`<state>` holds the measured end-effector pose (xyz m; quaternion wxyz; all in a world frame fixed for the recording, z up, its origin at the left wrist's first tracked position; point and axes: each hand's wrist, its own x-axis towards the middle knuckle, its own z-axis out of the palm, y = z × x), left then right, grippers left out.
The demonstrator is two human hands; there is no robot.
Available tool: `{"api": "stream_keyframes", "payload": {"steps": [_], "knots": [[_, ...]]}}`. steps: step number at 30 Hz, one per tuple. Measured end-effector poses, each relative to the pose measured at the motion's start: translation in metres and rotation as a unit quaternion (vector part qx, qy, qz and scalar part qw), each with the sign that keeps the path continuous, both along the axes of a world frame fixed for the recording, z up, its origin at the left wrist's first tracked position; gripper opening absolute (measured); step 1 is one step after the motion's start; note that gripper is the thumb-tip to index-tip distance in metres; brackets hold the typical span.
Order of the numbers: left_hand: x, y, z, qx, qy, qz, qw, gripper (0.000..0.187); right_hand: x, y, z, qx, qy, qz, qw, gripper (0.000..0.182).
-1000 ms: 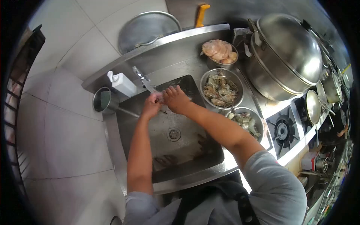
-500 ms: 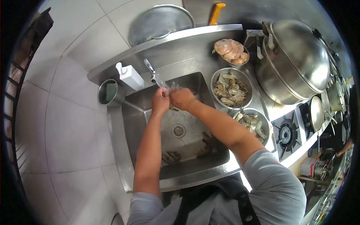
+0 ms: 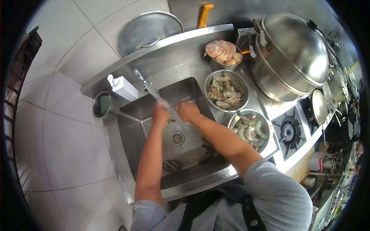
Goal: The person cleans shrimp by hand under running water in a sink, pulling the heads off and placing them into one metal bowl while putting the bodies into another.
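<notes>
Under the running tap [image 3: 141, 76], my left hand [image 3: 160, 114] is closed around a prawn [image 3: 170, 121], whose end pokes out below the fingers. To its right, a small gap away, my right hand [image 3: 187, 111] is curled shut beside the stream; its fingers hide what they hold, if anything. Both hands are over the steel sink [image 3: 133, 127]. On the sink floor lie several dark prawns or scraps [image 3: 172, 165] near the front. To the right stand a metal bowl of prawn heads and shells [image 3: 226, 92] and another of greyish prawns [image 3: 249, 130].
A soap bottle [image 3: 125, 89] and a metal cup [image 3: 105, 104] stand left of the sink. Behind the bowls is a container of bagged food [image 3: 223, 54]. A large steamer pot [image 3: 287, 57] and a gas burner [image 3: 289, 131] are at right. A lid [image 3: 150, 32] leans behind.
My hands have moved apart from each other, the right one shifting rightward from the stream. The whole view has shifted slightly with my head.
</notes>
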<state>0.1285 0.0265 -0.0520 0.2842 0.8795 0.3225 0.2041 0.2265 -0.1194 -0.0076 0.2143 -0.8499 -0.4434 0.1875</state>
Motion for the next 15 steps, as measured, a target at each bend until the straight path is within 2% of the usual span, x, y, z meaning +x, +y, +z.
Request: {"api": "stream_keyframes", "payload": {"steps": [1,3,4,5,7,8,9,10,11,12,15], "knots": [[-0.006,0.007,0.005,0.0,-0.001,0.002,1.0,0.017,0.007,-0.01,-0.007,0.013,0.042,-0.04,0.998,0.035],[-0.015,0.022,0.029,-0.04,0.046,0.048,0.997,0.02,0.023,-0.025,-0.023,0.05,-0.031,-0.075,0.995,0.038],[-0.016,0.018,0.043,-0.04,0.045,0.052,0.997,0.02,0.03,-0.029,-0.012,0.017,-0.02,-0.085,0.996,0.037],[-0.014,0.012,0.058,-0.094,-0.001,0.041,0.995,0.023,0.038,-0.034,0.01,-0.016,-0.01,-0.095,0.995,0.037],[-0.006,0.01,0.068,-0.222,-0.053,-0.016,0.974,0.031,0.046,-0.044,0.057,-0.024,-0.081,-0.13,0.988,0.035],[-0.003,0.011,0.067,-0.221,-0.055,-0.013,0.974,0.031,0.05,-0.053,0.08,-0.012,-0.089,-0.146,0.985,0.037],[0.0,0.01,0.065,-0.238,-0.052,-0.053,0.968,0.029,0.056,-0.062,0.094,-0.001,-0.096,-0.161,0.982,0.038],[0.001,0.006,0.062,-0.256,-0.046,-0.092,0.961,0.027,0.063,-0.069,0.095,-0.003,-0.097,-0.156,0.983,0.038],[0.001,0.0,0.064,-0.317,-0.094,-0.093,0.939,0.026,0.071,-0.076,0.097,-0.023,-0.178,-0.153,0.972,0.04],[0.0,-0.003,0.068,-0.318,-0.096,-0.089,0.939,0.026,0.074,-0.079,0.096,-0.042,-0.257,-0.148,0.954,0.043],[0.001,-0.009,0.085,-0.355,-0.071,-0.039,0.931,0.024,0.05,-0.074,0.111,-0.004,-0.204,-0.075,0.976,0.05]]}}
